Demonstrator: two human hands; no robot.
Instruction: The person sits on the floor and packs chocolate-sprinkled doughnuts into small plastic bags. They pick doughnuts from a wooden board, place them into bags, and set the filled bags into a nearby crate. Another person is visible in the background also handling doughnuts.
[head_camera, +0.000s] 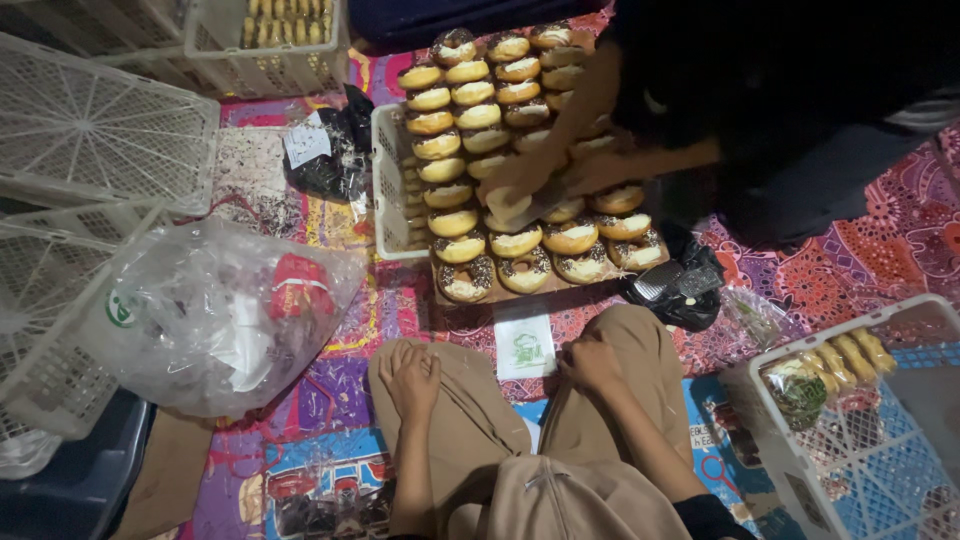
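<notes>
Rows of glazed doughnuts (505, 150) fill a flat tray (500, 292) on the patterned floor mat (860, 250), just ahead of the wearer's knees. The left hand (412, 375) rests on the left knee, fingers loosely curled, holding nothing. The right hand (590, 362) rests fisted on the right knee. Across the tray, another person's hands (550, 175) touch the doughnuts.

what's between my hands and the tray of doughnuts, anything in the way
Little on the floor: only a small white printed paper lies on the mat between your left hand, your right hand and the doughnut tray. Both rest on your knees. Over the tray, another person's hands are already working among the doughnuts.
</notes>
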